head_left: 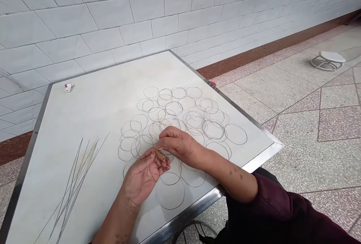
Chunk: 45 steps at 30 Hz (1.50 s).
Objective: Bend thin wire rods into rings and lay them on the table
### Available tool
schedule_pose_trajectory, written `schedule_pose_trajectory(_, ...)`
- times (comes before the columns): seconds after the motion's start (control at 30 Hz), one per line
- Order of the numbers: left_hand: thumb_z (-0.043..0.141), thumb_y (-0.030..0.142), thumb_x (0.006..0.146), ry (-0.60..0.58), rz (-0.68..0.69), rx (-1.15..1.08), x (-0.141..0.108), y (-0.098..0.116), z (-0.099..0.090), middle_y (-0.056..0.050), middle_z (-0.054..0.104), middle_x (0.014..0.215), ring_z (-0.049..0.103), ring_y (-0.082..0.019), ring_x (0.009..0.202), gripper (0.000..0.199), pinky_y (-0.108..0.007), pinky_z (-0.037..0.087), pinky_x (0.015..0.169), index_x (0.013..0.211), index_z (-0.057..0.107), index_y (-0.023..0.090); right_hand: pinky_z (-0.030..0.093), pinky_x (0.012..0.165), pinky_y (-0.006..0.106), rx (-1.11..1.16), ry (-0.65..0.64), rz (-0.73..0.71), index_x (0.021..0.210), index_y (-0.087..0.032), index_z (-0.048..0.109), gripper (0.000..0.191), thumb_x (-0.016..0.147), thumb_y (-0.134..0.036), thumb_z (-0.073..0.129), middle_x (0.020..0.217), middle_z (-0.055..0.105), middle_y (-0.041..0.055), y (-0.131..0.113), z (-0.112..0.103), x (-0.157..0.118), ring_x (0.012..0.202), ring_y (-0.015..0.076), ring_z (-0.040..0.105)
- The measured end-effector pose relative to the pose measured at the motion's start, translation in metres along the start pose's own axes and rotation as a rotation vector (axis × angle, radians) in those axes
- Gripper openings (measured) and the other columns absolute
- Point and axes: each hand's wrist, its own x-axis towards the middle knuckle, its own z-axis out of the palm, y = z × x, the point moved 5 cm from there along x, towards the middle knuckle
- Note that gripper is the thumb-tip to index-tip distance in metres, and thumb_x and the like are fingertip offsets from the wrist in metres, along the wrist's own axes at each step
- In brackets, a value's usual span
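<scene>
My left hand (pixel 143 176), palm up, has its thumb and fingers curled around a thin wire (pixel 157 153) bent into a small loop. Within that loop shows a small brown, roundish piece (pixel 160 156); I cannot tell what it is. Just above, my right hand (pixel 177 144) has its fingertips pinched at the wire's upper end, touching the left fingers. Many wire rings (pixel 170 195) lie flat and overlapping under and around both hands. Left of my left hand, several straight wires (pixel 75 184) lie in a loose bundle.
The white table (pixel 98 105) has a metal edge (pixel 180 217) and stands against a tiled wall (pixel 146 33). Small white and red items (pixel 68 87) sit at its far left corner. A low round stool (pixel 328 60) stands on the floor to the right.
</scene>
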Motion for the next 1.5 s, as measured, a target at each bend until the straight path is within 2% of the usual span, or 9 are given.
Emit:
schedule_pose_trajectory(0.1, 0.072, 0.022, 0.082, -0.014, 0.021, -0.031, -0.002, 0.000, 0.001, -0.004, 0.062, 0.073, 0.060, -0.018, 0.076, 0.014, -0.033, 0.049, 0.078, 0.070, 0.071, 0.014, 0.054, 0.065, 0.026, -0.139, 0.066, -0.158, 0.097, -0.021, 0.068, 0.020, 0.099, -0.025, 0.049, 0.096, 0.059, 0.0047, -0.006, -0.003, -0.002, 0.080, 0.0146, 0.060)
schedule_pose_trajectory(0.3, 0.079, 0.021, 0.076, -0.009, 0.023, -0.035, -0.003, 0.001, 0.001, 0.000, 0.060, 0.066, 0.054, -0.010, 0.055, 0.010, -0.030, 0.049, 0.068, 0.072, 0.074, 0.013, 0.052, 0.064, 0.022, -0.217, 0.092, -0.412, 0.102, -0.021, 0.065, 0.021, 0.099, -0.014, 0.046, 0.091, 0.057, 0.0033, -0.021, -0.005, -0.006, 0.080, 0.0118, 0.058)
schedule_pose_trajectory(0.47, 0.081, 0.020, 0.075, 0.043, 0.019, -0.033, -0.005, 0.000, -0.001, 0.000, 0.062, 0.067, 0.056, -0.010, 0.055, 0.009, -0.026, 0.049, 0.061, 0.075, 0.075, 0.013, 0.052, 0.070, 0.024, -0.330, 0.037, -0.406, 0.103, -0.020, 0.065, 0.025, 0.098, -0.008, 0.043, 0.094, 0.058, 0.0041, -0.024, -0.002, -0.007, 0.086, 0.0134, 0.057)
schedule_pose_trajectory(0.6, 0.079, 0.019, 0.078, 0.048, 0.018, -0.045, -0.005, -0.003, -0.001, 0.000, 0.064, 0.069, 0.060, -0.011, 0.060, 0.007, -0.026, 0.053, 0.063, 0.075, 0.074, 0.014, 0.052, 0.073, 0.024, -0.396, 0.060, -0.424, 0.100, -0.018, 0.065, 0.024, 0.096, -0.006, 0.045, 0.095, 0.060, 0.0051, -0.023, -0.001, -0.007, 0.089, 0.0146, 0.057)
schedule_pose_trajectory(0.73, 0.076, 0.020, 0.082, 0.026, 0.027, -0.062, -0.004, -0.003, 0.002, -0.002, 0.066, 0.073, 0.065, -0.014, 0.070, 0.009, -0.033, 0.057, 0.078, 0.075, 0.074, 0.014, 0.051, 0.071, 0.023, -0.352, 0.074, -0.400, 0.101, -0.019, 0.066, 0.023, 0.095, -0.006, 0.048, 0.095, 0.061, 0.0037, -0.017, -0.004, -0.005, 0.088, 0.0137, 0.057)
schedule_pose_trajectory(0.83, 0.075, 0.024, 0.083, -0.003, 0.021, -0.062, -0.004, -0.002, 0.004, -0.002, 0.066, 0.075, 0.065, -0.015, 0.070, 0.014, -0.037, 0.057, 0.083, 0.073, 0.073, 0.014, 0.051, 0.071, 0.023, -0.307, 0.074, -0.397, 0.101, -0.022, 0.067, 0.020, 0.097, -0.012, 0.051, 0.095, 0.061, 0.0027, -0.015, -0.006, -0.004, 0.088, 0.0135, 0.057)
schedule_pose_trajectory(1.0, 0.079, 0.021, 0.079, -0.009, 0.017, -0.036, -0.005, -0.003, 0.003, -0.001, 0.066, 0.072, 0.063, -0.013, 0.066, 0.008, -0.035, 0.058, 0.080, 0.077, 0.075, 0.014, 0.054, 0.077, 0.027, -0.235, 0.068, -0.392, 0.101, -0.020, 0.067, 0.016, 0.100, -0.018, 0.052, 0.095, 0.062, 0.0044, -0.018, -0.008, -0.004, 0.091, 0.0150, 0.059)
schedule_pose_trajectory(1.23, 0.079, 0.023, 0.079, -0.032, 0.044, -0.024, -0.008, -0.004, 0.003, -0.001, 0.070, 0.071, 0.065, -0.012, 0.064, 0.008, -0.029, 0.057, 0.071, 0.082, 0.076, 0.016, 0.055, 0.081, 0.030, -0.155, 0.023, -0.399, 0.102, -0.016, 0.062, 0.011, 0.100, -0.014, 0.051, 0.092, 0.061, 0.0058, -0.030, -0.011, -0.003, 0.092, 0.0160, 0.058)
schedule_pose_trajectory(1.5, 0.079, 0.024, 0.078, -0.060, 0.074, -0.060, -0.008, -0.005, 0.010, 0.000, 0.066, 0.070, 0.063, -0.013, 0.067, 0.009, -0.031, 0.056, 0.076, 0.077, 0.074, 0.017, 0.054, 0.083, 0.033, -0.182, 0.022, -0.399, 0.103, -0.019, 0.058, 0.015, 0.104, -0.021, 0.043, 0.097, 0.064, 0.0068, -0.031, -0.009, -0.004, 0.095, 0.0168, 0.058)
